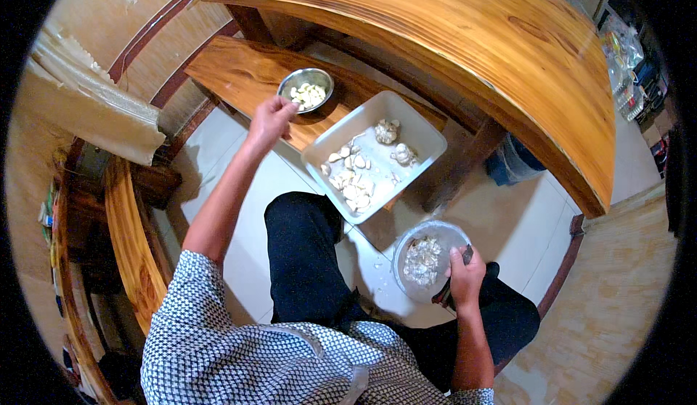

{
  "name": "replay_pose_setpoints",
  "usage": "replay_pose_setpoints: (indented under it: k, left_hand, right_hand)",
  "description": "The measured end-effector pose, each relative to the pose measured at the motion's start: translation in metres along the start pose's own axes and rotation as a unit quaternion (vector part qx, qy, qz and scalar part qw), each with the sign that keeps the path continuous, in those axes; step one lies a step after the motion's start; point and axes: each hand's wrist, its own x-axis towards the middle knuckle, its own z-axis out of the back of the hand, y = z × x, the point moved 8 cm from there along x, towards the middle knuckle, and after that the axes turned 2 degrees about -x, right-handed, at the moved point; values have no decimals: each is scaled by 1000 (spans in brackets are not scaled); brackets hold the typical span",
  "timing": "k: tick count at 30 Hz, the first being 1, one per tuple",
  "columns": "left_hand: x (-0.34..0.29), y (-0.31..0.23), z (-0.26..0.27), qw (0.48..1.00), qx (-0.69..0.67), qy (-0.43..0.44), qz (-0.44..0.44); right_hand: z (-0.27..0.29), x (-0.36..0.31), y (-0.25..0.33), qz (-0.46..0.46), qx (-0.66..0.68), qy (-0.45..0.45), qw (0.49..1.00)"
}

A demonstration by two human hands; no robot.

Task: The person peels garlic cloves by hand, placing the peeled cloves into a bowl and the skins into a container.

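1. Your left hand (274, 120) is at the near rim of the metal bowl (285, 86), fingers drawn close; I cannot tell if they pinch something.
2. This bowl, with pale garlic cloves (310, 96), stands on the bench (239, 71), probably for easy reach.
3. Your right hand (467, 276) is wrapped around a dark tool (468, 254), over the edge of the round tub (398, 249), which seems to gather the peels (422, 261).
4. The white tray (428, 133) keeps loose cloves (352, 196) and bulbs (386, 131) in front of you.

Cloves (309, 96) in bowl (305, 76) on bench (239, 71), tub (435, 144) to its right, bulbs (388, 131) inside; container (396, 266) nearer, peelings (422, 260) inside
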Motion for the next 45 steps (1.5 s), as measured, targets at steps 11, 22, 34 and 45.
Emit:
replay_pose_setpoints:
  k: [11, 22, 34, 45]
  left_hand:
    - [42, -4, -34, 969, 211, 27, -127]
    - [-31, 16, -163, 758, 533, 275, -256]
    - [-40, 33, -169, 677, 668, 252, -179]
    - [-32, 62, -153, 748, 623, 202, -108]
  right_hand:
    - [-3, 6, -6, 24, -72, -22, 997]
    - [-13, 5, -1, -6, 49, 13, 999]
    - [-2, -3, -4, 5, -60, 19, 998]
    - [11, -13, 28, 85, -79, 16, 993]
